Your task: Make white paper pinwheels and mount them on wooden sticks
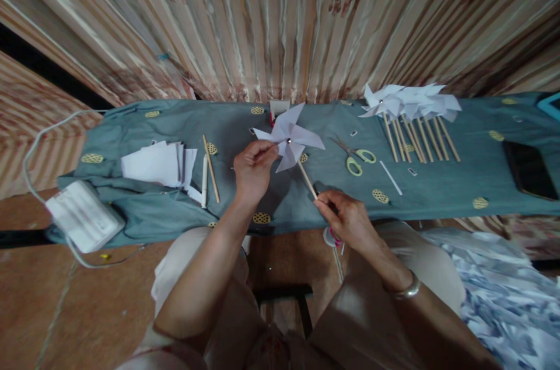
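A white paper pinwheel [297,135] with a small round pin at its centre is held over the cloth-covered table. Closed around the lower end of its wooden stick is my right hand [347,219]. My left hand [255,170] pinches the edge of one paper blade on the left side. Behind the pinwheel stands a small white and red object [279,110], partly hidden. Scissors [355,161] with yellow-green handles lie to the right, beside a thin white strip [391,177].
Several pinwheels [411,103] lie in a row at the back right. Left are a stack of white paper [153,164], a wooden stick [210,168] and a white stick [204,182]. A power strip [85,217] sits at the left edge, a phone [529,170] far right.
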`<action>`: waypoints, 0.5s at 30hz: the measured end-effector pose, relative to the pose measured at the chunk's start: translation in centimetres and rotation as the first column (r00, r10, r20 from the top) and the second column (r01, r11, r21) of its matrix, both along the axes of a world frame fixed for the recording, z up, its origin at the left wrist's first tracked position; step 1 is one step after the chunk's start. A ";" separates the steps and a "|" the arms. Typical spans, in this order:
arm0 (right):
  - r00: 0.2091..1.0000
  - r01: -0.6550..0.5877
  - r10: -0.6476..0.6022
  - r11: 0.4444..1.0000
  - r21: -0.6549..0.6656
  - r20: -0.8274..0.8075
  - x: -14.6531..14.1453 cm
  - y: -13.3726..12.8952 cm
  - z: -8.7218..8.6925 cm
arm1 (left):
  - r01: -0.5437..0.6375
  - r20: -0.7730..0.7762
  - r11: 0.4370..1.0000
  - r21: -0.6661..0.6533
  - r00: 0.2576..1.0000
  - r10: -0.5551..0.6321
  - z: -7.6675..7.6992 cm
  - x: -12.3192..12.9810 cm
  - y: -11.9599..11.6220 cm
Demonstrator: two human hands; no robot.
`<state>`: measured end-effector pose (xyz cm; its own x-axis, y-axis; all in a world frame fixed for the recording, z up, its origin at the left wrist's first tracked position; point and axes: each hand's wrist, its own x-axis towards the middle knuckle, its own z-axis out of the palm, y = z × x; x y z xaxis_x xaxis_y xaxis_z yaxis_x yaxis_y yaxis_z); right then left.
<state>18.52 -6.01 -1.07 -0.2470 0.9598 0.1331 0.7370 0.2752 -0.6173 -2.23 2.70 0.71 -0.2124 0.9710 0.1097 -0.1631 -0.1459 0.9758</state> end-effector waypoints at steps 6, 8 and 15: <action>1.000 -0.013 0.013 1.000 0.020 0.023 -0.1 -0.1 -0.2 | 0.004 0.028 1.000 -0.028 1.000 -0.004 0.5 0.2 -0.1; 0.999 -0.015 0.014 0.999 0.029 0.043 0.0 -0.1 -0.3 | 0.001 0.016 1.000 -0.026 1.000 -0.001 0.5 0.2 -0.1; 0.997 -0.037 0.033 0.997 0.061 0.066 0.0 -0.1 -0.5 | -0.016 0.006 1.000 -0.010 1.000 0.016 0.6 0.2 0.0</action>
